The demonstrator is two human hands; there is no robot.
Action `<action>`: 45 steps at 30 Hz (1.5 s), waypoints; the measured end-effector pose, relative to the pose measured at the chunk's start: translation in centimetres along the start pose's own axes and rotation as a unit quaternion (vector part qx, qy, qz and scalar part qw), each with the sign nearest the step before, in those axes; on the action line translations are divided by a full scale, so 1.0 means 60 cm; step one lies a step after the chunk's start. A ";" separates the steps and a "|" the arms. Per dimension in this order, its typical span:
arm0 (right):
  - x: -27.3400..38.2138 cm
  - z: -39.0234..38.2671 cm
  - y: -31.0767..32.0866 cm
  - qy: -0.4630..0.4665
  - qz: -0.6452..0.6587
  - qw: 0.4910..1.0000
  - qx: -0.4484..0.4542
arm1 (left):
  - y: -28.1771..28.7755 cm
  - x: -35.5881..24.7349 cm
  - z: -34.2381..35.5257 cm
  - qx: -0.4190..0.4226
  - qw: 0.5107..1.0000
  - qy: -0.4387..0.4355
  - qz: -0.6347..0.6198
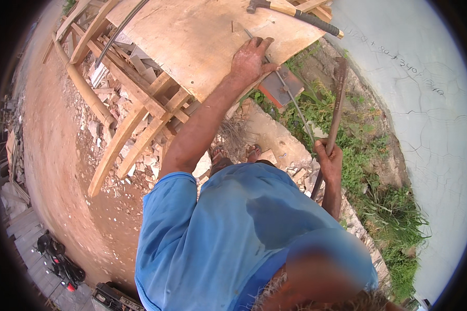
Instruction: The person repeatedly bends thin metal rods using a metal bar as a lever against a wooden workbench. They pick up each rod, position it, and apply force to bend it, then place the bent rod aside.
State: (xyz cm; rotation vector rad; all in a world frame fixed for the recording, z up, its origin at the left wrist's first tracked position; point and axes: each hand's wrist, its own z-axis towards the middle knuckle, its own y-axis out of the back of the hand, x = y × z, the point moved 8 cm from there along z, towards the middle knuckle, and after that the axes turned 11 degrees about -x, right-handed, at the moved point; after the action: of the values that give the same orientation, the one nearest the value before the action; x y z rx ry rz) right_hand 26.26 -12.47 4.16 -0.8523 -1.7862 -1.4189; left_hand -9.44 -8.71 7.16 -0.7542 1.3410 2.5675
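Thin metal rod (pixel 294 98) slants off counter's (pixel 187 41) near right edge to right grip (pixel 331 158). Right grip, right of counter, closed around long dark bar (pixel 339 96), angled to rod. Left grip (pixel 249 60), nearer counter, lies over rod; whether closed, cannot tell.

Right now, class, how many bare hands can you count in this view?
2: the left hand, over the wooden board near its edge, and the right hand, wrapped around the dark bar. No others show.
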 end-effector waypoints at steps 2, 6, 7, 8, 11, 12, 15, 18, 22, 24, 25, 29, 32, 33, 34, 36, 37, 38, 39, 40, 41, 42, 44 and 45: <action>0.013 0.006 0.039 0.018 -0.084 0.996 -0.030 | 0.002 -0.001 -0.001 -0.017 1.000 -0.012 0.005; 0.023 0.018 0.129 -0.024 -0.159 0.987 -0.019 | -0.005 0.002 -0.005 -0.028 0.999 -0.034 0.014; 0.018 0.025 0.141 -0.035 -0.201 0.979 0.000 | -0.006 0.002 -0.006 -0.029 0.999 -0.038 0.024; 0.010 0.032 0.146 -0.041 -0.220 0.974 0.028 | -0.007 0.003 -0.005 -0.032 0.998 -0.039 0.023; -0.011 0.066 0.142 0.045 -0.339 0.939 0.030 | -0.008 0.003 -0.005 -0.037 0.997 -0.042 0.053; -0.023 0.079 0.142 0.058 -0.369 0.927 0.039 | -0.003 -0.001 -0.005 -0.046 0.997 -0.046 0.048; -0.036 0.120 0.134 0.135 -0.397 0.904 0.080 | 0.004 -0.004 -0.003 -0.033 0.999 -0.026 0.030; -0.017 0.166 0.128 0.217 -0.402 0.887 0.069 | 0.007 -0.001 -0.003 0.001 1.000 0.020 -0.006; -0.005 0.227 0.106 0.208 -0.435 0.865 0.136 | 0.010 -0.004 -0.002 0.024 0.999 0.023 0.002; 0.010 0.246 0.094 0.242 -0.428 0.856 0.159 | 0.009 -0.004 -0.002 0.029 0.999 0.027 0.010; 0.019 0.254 0.090 0.268 -0.437 0.845 0.155 | 0.010 -0.005 -0.002 0.028 0.999 0.027 0.011; 0.046 0.278 0.077 0.353 -0.435 0.813 0.159 | 0.015 -0.015 0.002 0.010 1.000 0.005 0.017; 0.057 0.295 0.071 0.376 -0.448 0.795 0.161 | 0.007 -0.008 0.002 0.059 0.997 0.054 0.010; 0.058 0.299 0.068 0.383 -0.455 0.788 0.160 | 0.008 -0.010 0.002 0.064 0.996 0.053 0.011; 0.058 0.303 0.066 0.381 -0.462 0.785 0.156 | 0.008 -0.011 0.002 0.067 0.996 0.053 0.014; 0.055 0.306 0.063 0.382 -0.473 0.780 0.145 | 0.009 -0.011 0.003 0.072 0.996 0.057 0.020; 0.050 0.305 0.061 0.374 -0.476 0.783 0.146 | 0.009 -0.010 0.003 0.073 0.995 0.060 0.023; 0.045 0.303 0.062 0.369 -0.475 0.786 0.141 | 0.010 -0.008 0.002 0.073 0.995 0.064 0.026; 0.041 0.299 0.061 0.366 -0.469 0.791 0.139 | 0.011 -0.007 0.002 0.071 0.995 0.064 0.024; 0.039 0.297 0.062 0.369 -0.472 0.790 0.127 | 0.011 -0.007 0.001 0.069 0.995 0.065 0.023; 0.038 0.293 0.063 0.371 -0.472 0.790 0.119 | 0.011 -0.007 0.000 0.067 0.995 0.066 0.020; 0.036 0.290 0.065 0.372 -0.473 0.791 0.112 | 0.009 -0.006 -0.001 0.071 0.995 0.068 0.023; 0.035 0.288 0.068 0.363 -0.476 0.793 0.109 | 0.007 -0.006 0.000 0.079 0.994 0.068 0.033; 0.035 0.288 0.071 0.354 -0.481 0.795 0.105 | 0.005 -0.005 0.002 0.085 0.993 0.073 0.031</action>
State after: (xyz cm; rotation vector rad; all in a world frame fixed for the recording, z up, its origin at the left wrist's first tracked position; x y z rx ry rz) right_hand 26.61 5.41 5.31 0.7999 -1.7069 -1.7196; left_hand -9.31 -8.78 7.59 -0.8955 1.6271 2.4436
